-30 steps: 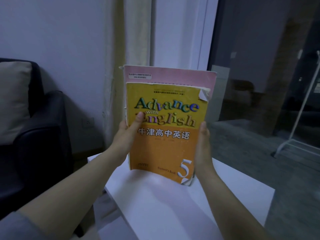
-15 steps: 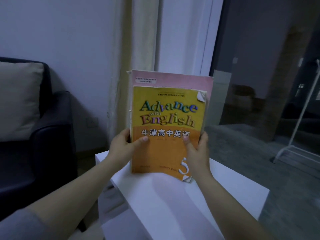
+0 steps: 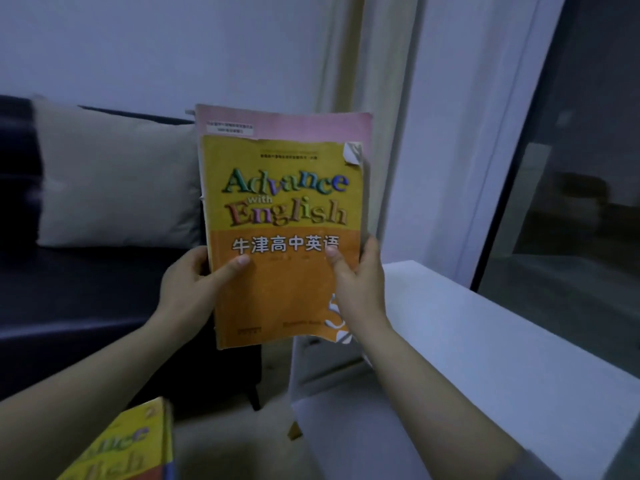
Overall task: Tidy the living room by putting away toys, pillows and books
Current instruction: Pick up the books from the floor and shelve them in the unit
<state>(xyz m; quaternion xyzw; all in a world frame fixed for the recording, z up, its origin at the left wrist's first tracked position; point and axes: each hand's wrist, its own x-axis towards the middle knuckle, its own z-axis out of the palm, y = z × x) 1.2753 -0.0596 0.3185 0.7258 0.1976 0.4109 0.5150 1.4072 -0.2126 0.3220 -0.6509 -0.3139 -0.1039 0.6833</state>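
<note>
Mid-air, between sofa (image 3: 69,289) and white table (image 3: 485,341): yellow book (image 3: 284,209) with a pink book (image 3: 284,121) stacked behind it. Left hand (image 3: 188,289) grip holds the stack's left edge, thumb on the cover; right hand (image 3: 360,282) grip holds the right edge likewise. Beige pillow (image 3: 114,181) on the sofa, far left. Second yellow book (image 3: 124,448) at near left. Stack's long axis vertical, cover facing the camera, title upright.

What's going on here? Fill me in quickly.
A person holds a yellow English textbook upright with a pink book behind it. The left hand grips their left edge, the right hand their right edge. They are held clear of the white table, in front of the dark sofa.
</note>
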